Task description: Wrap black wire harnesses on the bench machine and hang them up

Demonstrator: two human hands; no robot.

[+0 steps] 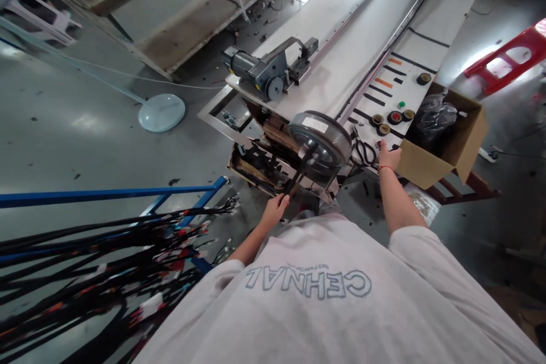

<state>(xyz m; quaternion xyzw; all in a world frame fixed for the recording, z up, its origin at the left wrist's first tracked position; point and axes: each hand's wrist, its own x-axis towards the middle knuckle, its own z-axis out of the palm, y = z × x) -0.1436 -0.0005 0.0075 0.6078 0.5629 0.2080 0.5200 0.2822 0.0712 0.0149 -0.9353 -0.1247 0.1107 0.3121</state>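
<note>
My left hand [275, 209] is closed around the near end of a black cable bundle [298, 173], low in front of my body. The bundle runs up toward the centre of a round grey ring-shaped machine head [322, 133] at the bench's near end. On the right, my right hand [389, 156] rests at the bench corner, with a finger reaching to a small red button [379, 144]; its other fingers are partly hidden. Black-handled scissors [365, 151] lie just left of that hand.
Several tape rolls [377, 120] and tape strips lie on the long white bench [341, 62]. A motor unit [260, 71] stands at its left edge. An open cardboard box [467, 136] is at right, and cable harnesses [128, 244] hang by a blue rail [106, 194] at left.
</note>
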